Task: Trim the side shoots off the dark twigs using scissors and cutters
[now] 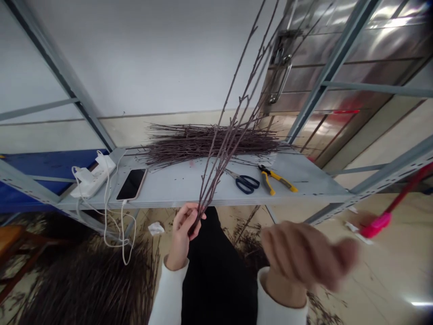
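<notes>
My left hand [182, 234] is closed around the lower ends of a few long, thin dark twigs [225, 149], which rise up and away past the shelf edge. My right hand [306, 255] is blurred by motion, off to the right of the twigs, with its fingers loosely curved and nothing visible in them. A large pile of similar dark twigs [206, 144] lies across the back of the grey metal shelf [176, 192], beyond both hands.
On the shelf are blue-handled scissors [245, 183], yellow-handled pliers [275, 179], a smartphone [131, 184] and a white power strip [93, 177] with cables hanging down. Loose twigs cover the floor below. Steel shelf uprights flank the hands, and a pink-headed broom [377, 224] leans at right.
</notes>
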A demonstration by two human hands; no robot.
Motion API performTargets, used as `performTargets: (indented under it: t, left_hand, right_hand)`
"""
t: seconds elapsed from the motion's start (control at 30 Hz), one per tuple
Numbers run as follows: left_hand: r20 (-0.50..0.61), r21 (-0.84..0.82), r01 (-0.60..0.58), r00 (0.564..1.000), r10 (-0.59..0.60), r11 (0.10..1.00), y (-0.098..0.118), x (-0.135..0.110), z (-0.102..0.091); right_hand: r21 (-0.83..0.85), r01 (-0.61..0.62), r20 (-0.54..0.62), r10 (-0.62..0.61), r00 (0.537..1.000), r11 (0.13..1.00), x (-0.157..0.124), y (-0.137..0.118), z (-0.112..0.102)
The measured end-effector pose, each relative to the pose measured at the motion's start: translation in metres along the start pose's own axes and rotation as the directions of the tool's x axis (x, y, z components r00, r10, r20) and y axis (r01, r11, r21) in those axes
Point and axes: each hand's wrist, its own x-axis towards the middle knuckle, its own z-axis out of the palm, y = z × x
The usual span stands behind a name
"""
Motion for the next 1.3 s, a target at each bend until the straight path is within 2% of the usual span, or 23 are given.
performTargets:
  t: [0.03,0.1,0.13,0.17,0.23,0.3,0.33,0.5,0.6,0.7,0.77,0.83,0.97,1.03,1.13,1.2,1.3]
  left_hand:
    - [0.02,-0.016,0.007,1.0,-0.007,1.0,0.0,0.0,0.0]
    - [0.036,-0.038,0.008,0.999,-0.006,0.999,0.0,0.0,-0.001]
    - [0.033,-0.038,0.003,0.999,-0.002,0.999,0.0,0.0,-0.002]
    - [0.027,-0.032,-0.003,1.0,0.004,0.999,0.0,0.0,-0.003]
    - [0.004,-0.015,-0.011,1.0,0.011,1.0,0.0,0.001,-0.006]
    - [-0.024,-0.005,-0.004,1.0,0.004,1.0,0.001,0.001,-0.01]
    - [-0.04,-0.003,0.005,0.999,-0.005,1.0,0.001,0.001,-0.012]
    - [-0.148,-0.031,0.045,0.988,-0.049,0.998,0.0,0.002,-0.02]
    - [-0.246,-0.058,0.019,0.969,-0.033,0.998,-0.005,0.003,-0.021]
    - [-0.309,-0.061,-0.018,0.951,-0.002,0.998,-0.01,0.004,-0.019]
    - [-0.322,-0.075,-0.037,0.947,0.01,0.996,-0.012,0.004,-0.016]
    - [-0.289,-0.088,-0.036,0.957,0.009,0.995,-0.011,0.004,-0.013]
    - [-0.211,-0.061,-0.024,0.977,0.01,0.998,-0.009,0.004,-0.007]
    - [-0.185,0.006,-0.051,0.981,0.052,0.999,-0.009,0.005,-0.006]
    - [-0.146,0.148,-0.121,0.979,0.143,0.981,-0.013,0.007,-0.008]
    - [-0.152,0.255,-0.161,0.967,0.204,0.954,-0.015,0.006,-0.012]
    - [-0.201,0.432,-0.173,0.938,0.282,0.885,-0.018,0.005,-0.02]
  right_hand:
    - [0.172,0.052,-0.104,-0.035,0.994,0.984,0.015,-0.004,0.005]
    - [0.219,-0.016,-0.282,0.079,0.956,0.976,0.04,-0.01,0.022]
    - [0.2,-0.08,-0.308,0.14,0.941,0.977,0.049,-0.01,0.032]
    - [0.183,-0.149,-0.282,0.197,0.939,0.972,0.055,-0.008,0.043]
    - [0.203,-0.233,-0.153,0.266,0.952,0.951,0.063,0.0,0.062]
    - [0.256,-0.243,-0.041,0.262,0.964,0.936,0.067,0.009,0.077]
    - [0.28,-0.229,-0.023,0.245,0.969,0.932,0.068,0.012,0.082]
    - [0.354,-0.162,-0.039,0.188,0.981,0.921,0.074,0.019,0.092]
    - [0.429,-0.181,-0.031,0.214,0.976,0.885,0.076,0.02,0.095]
    - [0.471,-0.187,-0.082,0.253,0.964,0.862,0.076,0.021,0.098]
    - [0.48,-0.18,-0.121,0.268,0.956,0.859,0.075,0.021,0.1]
    - [0.48,-0.175,-0.148,0.276,0.95,0.859,0.075,0.022,0.101]
    - [0.388,-0.188,-0.203,0.283,0.937,0.902,0.072,0.022,0.1]
    - [0.234,-0.198,-0.26,0.258,0.931,0.952,0.07,0.02,0.099]
    - [-0.082,-0.172,-0.301,0.14,0.943,0.982,0.067,0.013,0.094]
    - [-0.208,-0.119,-0.227,0.07,0.971,0.971,0.066,0.009,0.09]
    - [-0.184,-0.081,-0.079,0.068,0.995,0.98,0.066,0.009,0.083]
